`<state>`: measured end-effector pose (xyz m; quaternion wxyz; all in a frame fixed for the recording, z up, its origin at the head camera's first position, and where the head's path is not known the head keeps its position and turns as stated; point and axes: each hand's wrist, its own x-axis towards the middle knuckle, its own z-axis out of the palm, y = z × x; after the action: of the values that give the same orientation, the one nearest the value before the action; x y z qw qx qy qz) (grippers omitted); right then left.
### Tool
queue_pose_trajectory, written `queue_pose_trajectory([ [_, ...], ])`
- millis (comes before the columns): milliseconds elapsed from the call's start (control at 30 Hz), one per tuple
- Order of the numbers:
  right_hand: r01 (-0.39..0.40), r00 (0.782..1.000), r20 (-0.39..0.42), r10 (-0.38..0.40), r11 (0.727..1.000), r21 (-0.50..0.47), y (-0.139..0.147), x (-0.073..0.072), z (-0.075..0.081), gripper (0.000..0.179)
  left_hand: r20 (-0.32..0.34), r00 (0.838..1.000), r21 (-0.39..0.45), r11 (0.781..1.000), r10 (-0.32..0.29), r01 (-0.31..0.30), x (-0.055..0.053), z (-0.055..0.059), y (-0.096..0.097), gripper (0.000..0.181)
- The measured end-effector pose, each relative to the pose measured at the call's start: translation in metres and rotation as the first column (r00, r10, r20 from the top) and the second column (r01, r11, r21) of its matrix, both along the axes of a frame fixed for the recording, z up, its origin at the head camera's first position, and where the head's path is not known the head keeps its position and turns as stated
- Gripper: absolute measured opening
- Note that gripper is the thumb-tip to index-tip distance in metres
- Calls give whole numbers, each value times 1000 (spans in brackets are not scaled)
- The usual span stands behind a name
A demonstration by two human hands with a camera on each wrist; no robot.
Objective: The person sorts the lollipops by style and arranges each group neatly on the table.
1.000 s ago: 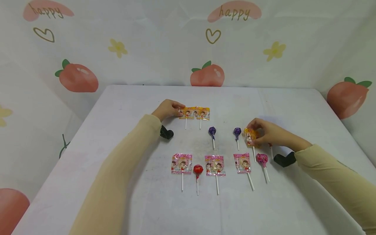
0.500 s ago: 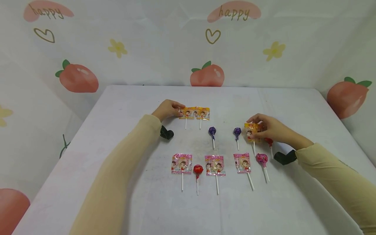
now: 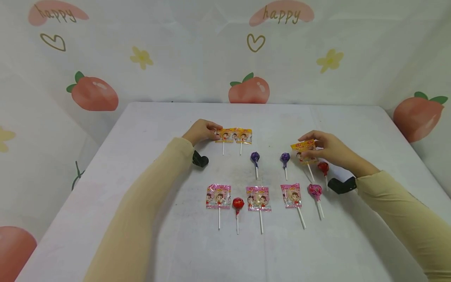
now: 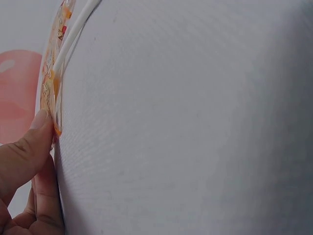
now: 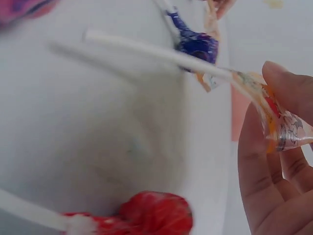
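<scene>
My right hand (image 3: 329, 150) pinches a lollipop in a flat orange wrapper (image 3: 298, 146) between thumb and fingers, raised off the table. Its white stick (image 5: 156, 53) points away from the hand in the right wrist view. At the back, my left hand (image 3: 203, 131) pinches the left edge of another orange-wrapped lollipop (image 3: 226, 136). Beside that one lies a second orange-wrapped lollipop (image 3: 244, 136), its wrapper edge against it. Below my right hand lie a round red lollipop (image 3: 323, 167) and a round pink lollipop (image 3: 314, 190).
Two purple lollipops (image 3: 255, 157) (image 3: 285, 157) lie mid-table. Nearer the front are several pink-wrapped flat lollipops (image 3: 218, 196) and a red round one (image 3: 238, 203). A white cloth covers the table (image 3: 197, 250); a printed curtain (image 3: 190, 47) hangs behind.
My right hand has lifted the orange-wrapped lollipop and carried it toward the table's back, its stick now tilted. The red lollipop beneath shows more fully. My left hand stays in place.
</scene>
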<state>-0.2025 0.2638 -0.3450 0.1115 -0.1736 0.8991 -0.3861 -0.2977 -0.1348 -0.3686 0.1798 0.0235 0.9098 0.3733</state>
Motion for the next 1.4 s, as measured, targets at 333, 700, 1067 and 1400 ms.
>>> queue_pose_trajectory([
  [333, 133, 991, 27, -131, 988, -81, -8, -6, 23, 50, 22, 999, 14, 1000, 28, -28, -2, -2, 0, 42],
  [700, 141, 990, 27, -139, 953, -268, -31, -21, 55, 49, 22, 999, 6, 1000, 27, -27, 1, -1, 0, 42],
  [1067, 176, 982, 132, -133, 893, -415, -68, -49, 62, 53, 6, 1000, 15, 1000, 21, -21, -1, -3, 0, 42],
  [1400, 246, 948, 284, -147, 902, -354, -99, -77, 39, 54, 13, 999, 12, 999, 33, -33, 0, -2, 1, 40],
])
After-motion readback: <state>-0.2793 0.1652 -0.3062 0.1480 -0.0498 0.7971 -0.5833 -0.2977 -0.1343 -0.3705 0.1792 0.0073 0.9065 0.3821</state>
